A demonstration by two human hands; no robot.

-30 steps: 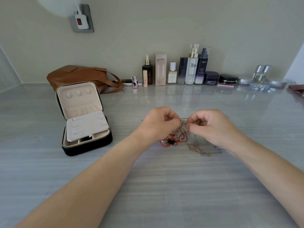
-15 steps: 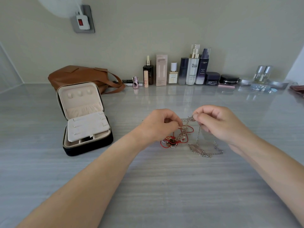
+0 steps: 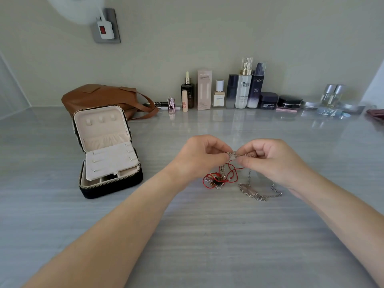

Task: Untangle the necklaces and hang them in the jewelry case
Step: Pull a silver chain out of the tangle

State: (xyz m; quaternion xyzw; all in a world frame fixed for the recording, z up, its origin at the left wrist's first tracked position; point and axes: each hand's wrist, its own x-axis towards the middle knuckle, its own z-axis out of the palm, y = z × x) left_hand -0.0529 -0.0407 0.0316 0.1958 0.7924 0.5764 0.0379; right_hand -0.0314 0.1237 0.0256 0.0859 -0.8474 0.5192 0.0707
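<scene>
Closer together now, the left hand and right hand each pinch a silver chain in curled fingers above the surface, still knotted with a red cord necklace; nothing hangs yet in the open jewelry case.

This is a home, at a dressing or vanity counter. A brown leather handbag lies against the plain pale wall at the back of a glossy grey stone-look countertop. To the right of the handbag, along the same wall, stands a row of skincare and make-up: a dark dropper bottle, a pink carton, a tall clear pump bottle, a dark jar and a black compact. Just in front of the handbag, an open jewelry case shows cream lining. Farther right and nearer than the handbag is a tangle of necklaces. Above the handbag, a wall socket carries a white plug.
</scene>
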